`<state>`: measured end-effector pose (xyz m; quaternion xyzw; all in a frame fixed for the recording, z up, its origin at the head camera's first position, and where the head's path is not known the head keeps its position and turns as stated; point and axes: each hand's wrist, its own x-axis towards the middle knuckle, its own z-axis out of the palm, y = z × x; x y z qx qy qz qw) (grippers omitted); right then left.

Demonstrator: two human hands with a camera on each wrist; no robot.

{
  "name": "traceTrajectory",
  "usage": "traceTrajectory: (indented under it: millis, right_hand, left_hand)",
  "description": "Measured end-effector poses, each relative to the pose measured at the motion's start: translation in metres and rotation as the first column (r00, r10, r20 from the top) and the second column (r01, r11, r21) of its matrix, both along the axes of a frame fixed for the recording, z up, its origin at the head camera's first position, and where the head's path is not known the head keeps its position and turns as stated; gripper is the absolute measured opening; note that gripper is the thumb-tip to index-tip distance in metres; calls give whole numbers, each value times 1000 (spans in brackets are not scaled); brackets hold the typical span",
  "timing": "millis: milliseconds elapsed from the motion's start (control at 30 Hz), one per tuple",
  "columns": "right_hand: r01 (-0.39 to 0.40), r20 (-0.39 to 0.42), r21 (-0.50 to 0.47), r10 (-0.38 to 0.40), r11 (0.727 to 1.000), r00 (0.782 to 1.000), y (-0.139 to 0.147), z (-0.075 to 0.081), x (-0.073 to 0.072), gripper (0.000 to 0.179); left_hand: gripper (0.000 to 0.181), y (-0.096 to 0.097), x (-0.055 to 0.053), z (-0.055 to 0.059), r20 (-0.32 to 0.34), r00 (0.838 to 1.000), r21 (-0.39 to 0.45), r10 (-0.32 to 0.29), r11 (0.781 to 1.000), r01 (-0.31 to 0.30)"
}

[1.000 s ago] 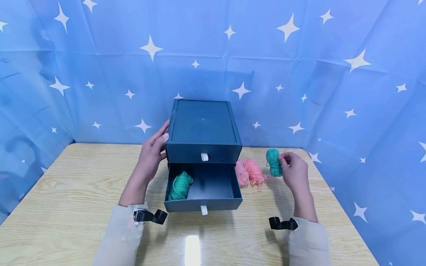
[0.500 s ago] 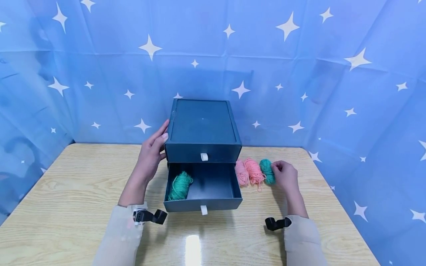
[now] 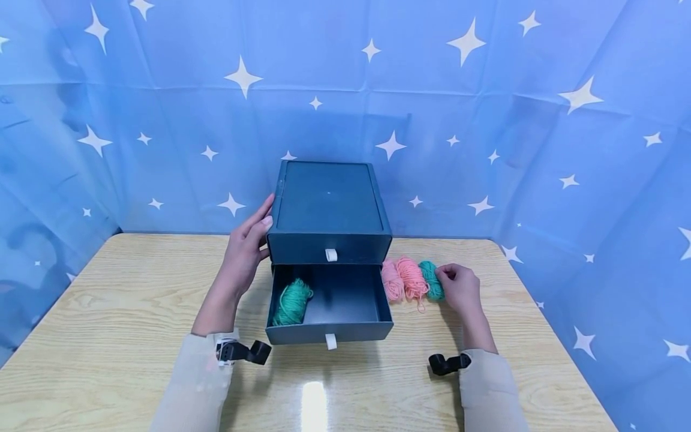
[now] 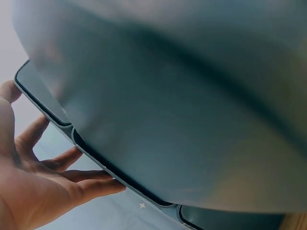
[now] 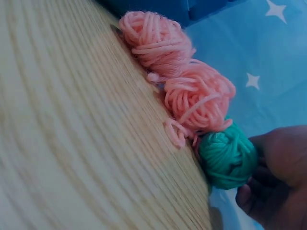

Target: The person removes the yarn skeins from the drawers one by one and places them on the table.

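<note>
In the head view, the left hand (image 3: 241, 259) rests, grip spread, against the drawer unit (image 3: 329, 198), whose pulled-out lower drawer (image 3: 361, 333) holds a green skein (image 3: 293, 303); the right hand (image 3: 462, 288) has its grip pinching a teal skein (image 3: 432, 281) on the worktop (image 3: 135, 300).

The left wrist view alone shows the splayed fingers (image 4: 100, 188) touching the unit's edge.

The right wrist view reveals the teal skein touching the coral skein (image 5: 199, 98); a second ago they were apart.
</note>
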<state>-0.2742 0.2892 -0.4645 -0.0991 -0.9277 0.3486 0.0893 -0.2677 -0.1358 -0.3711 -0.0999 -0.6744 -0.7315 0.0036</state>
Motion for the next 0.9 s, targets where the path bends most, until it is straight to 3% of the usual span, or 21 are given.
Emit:
traceTrajectory:
  millis: [300,467,600,733,833,900]
  right_hand:
    - [-9,10,16,9,1000,1000,1,16,6,36]
    - [-55,-62,49,58,997,996,-6,37,10,37]
    - [-94,-178,64,104,994,979,-24,56,17,32]
    - [-140,-345,65,153,988,926,-54,75,26,20]
    - [-190,-472,59,195,980,860,-75,86,33,11]
    - [-234,-548,64,231,970,804,-86,92,38,6]
  left_hand:
    - [51,0,0,-1,-4,1000,-6,1,1000,-1]
    - [51,0,0,0,-3,1000,-4,5,1000,-5]
    - [51,0,0,0,-2,1000,-3,3,1000,-3]
    - [51,0,0,0,0,1000,-4,0,1000,0]
    - [50,0,0,0,2,1000,1,0,1000,0]
    - [51,0,0,0,3,1000,5,2,1000,-2]
